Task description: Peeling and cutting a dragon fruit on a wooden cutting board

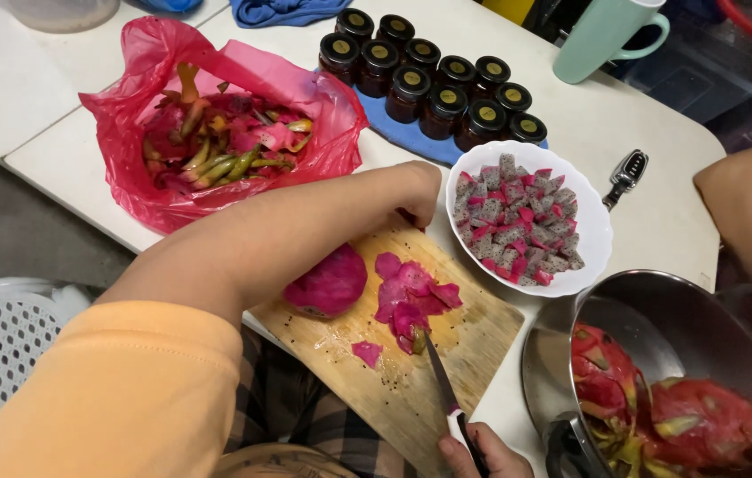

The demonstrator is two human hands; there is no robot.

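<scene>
Two hands work over a tan wooden cutting board (pixel 473 341). The left hand (pixel 411 190) reaches far across, to the board's top edge at 12 o'clock, and its fingers are bent out of sight, so I cannot tell what it holds. The right hand (pixel 482 450) is at 6 o'clock, closed tight around the handle of a thin kitchen knife (pixel 440 372). The knife tip touches a little heap of pink fruit peel pieces (pixel 411 296) in the middle of the board. A round peeled pink dragon fruit (pixel 327 283) sits on the board at 9 o'clock from the heap. A white bowl (pixel 597 230) of cut fruit chunks stands at 2 o'clock. A shiny metal pot (pixel 659 327) with whole red dragon fruits is at 4 o'clock. A red plastic bag (pixel 137 106) of peels lies at 10 o'clock. Dark small jars with black lids (pixel 433 80) stand at 12 o'clock.
</scene>
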